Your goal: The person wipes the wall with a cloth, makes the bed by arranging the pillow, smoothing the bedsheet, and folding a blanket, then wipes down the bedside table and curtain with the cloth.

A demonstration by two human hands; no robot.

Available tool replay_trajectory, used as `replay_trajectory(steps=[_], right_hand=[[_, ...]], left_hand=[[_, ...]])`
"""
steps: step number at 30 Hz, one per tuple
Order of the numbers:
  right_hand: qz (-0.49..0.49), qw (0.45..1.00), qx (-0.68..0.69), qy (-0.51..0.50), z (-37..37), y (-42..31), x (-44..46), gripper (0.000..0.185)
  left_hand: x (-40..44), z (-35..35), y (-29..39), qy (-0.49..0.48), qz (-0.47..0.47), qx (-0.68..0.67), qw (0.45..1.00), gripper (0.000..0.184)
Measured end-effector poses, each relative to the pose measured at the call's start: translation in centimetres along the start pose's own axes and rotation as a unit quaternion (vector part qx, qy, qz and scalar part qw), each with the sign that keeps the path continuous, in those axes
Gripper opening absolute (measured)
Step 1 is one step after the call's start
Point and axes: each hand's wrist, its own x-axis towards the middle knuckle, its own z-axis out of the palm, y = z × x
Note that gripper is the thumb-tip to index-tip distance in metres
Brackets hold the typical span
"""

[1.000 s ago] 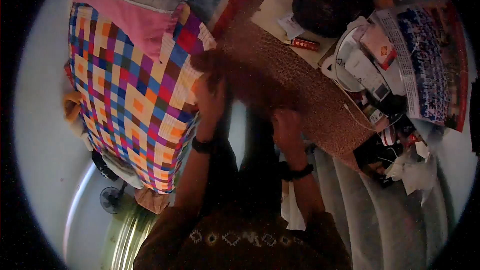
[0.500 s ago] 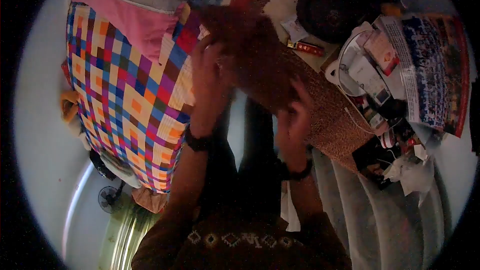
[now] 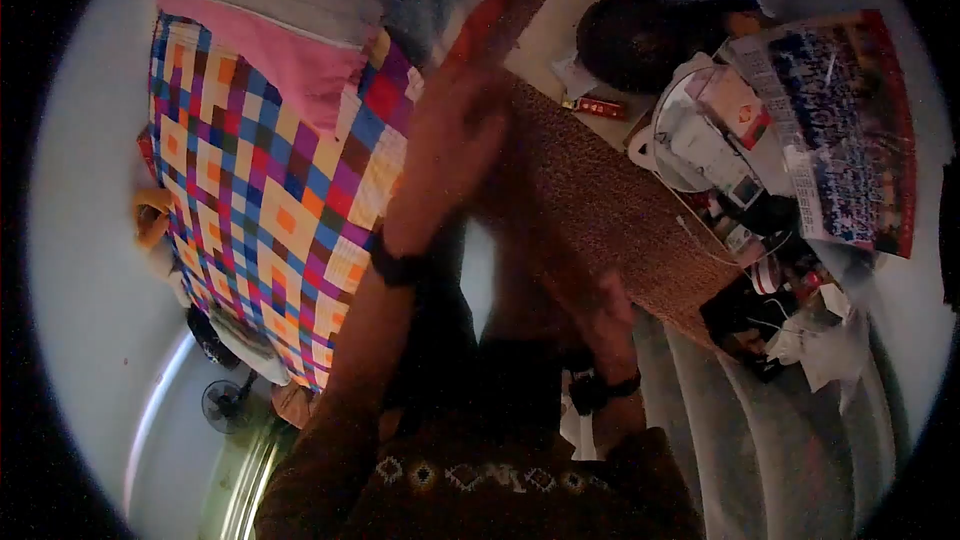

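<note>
A dark brown cloth [image 3: 530, 260] stretches between my two hands, over my lap; it is smeared by motion and its exact kind cannot be made out. My left hand [image 3: 455, 145] grips its upper part, beside the checked bedspread. Lower and to the right, my right hand [image 3: 608, 320] is closed at the cloth's other end, near the front edge of the speckled brown tabletop. Each wrist wears a dark band. Blur hides some of the fingers on both hands.
A multicoloured checked bedspread [image 3: 270, 180] with a pink part lies left. Right is the speckled brown tabletop [image 3: 620, 200], with a white round container [image 3: 690, 130], a printed sheet [image 3: 850, 140], a small red box [image 3: 600, 108] and a black round object [image 3: 640, 40]. Grey curtain-like fabric [image 3: 700, 400] hangs lower right.
The brown cloth has gone from bunched up high to drawn out downward. My right hand has moved down toward me, while my left hand has shifted slightly right and turned.
</note>
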Motion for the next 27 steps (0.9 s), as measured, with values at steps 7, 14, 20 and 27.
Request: replay_trajectory(steps=[7, 14, 20, 27], right_hand=[[0.112, 0.984, 0.138, 0.003, -8.7, -1.9, -8.6, 0.036], [0.137, 0.976, 0.171, -0.011, -12.9, -1.8, -11.8, 0.047], [-0.011, 0.987, 0.006, -0.161, -7.5, -4.8, -12.4, 0.051], [-0.136, 0.963, -0.178, -0.149, 10.6, -9.9, -15.7, 0.051]], left_hand=[[2.4, 3.9, 2.0, 0.042, 0.029, -0.002, 0.999, 0.031], [2.3, 2.0, 6.1, -0.037, -0.022, 0.01, 0.999, 0.034], [2.1, 3.3, 4.5, -0.045, -0.057, -0.149, 0.986, 0.033], [-3.4, -10.0, 15.2, -0.179, -0.055, -0.135, 0.973, 0.034]])
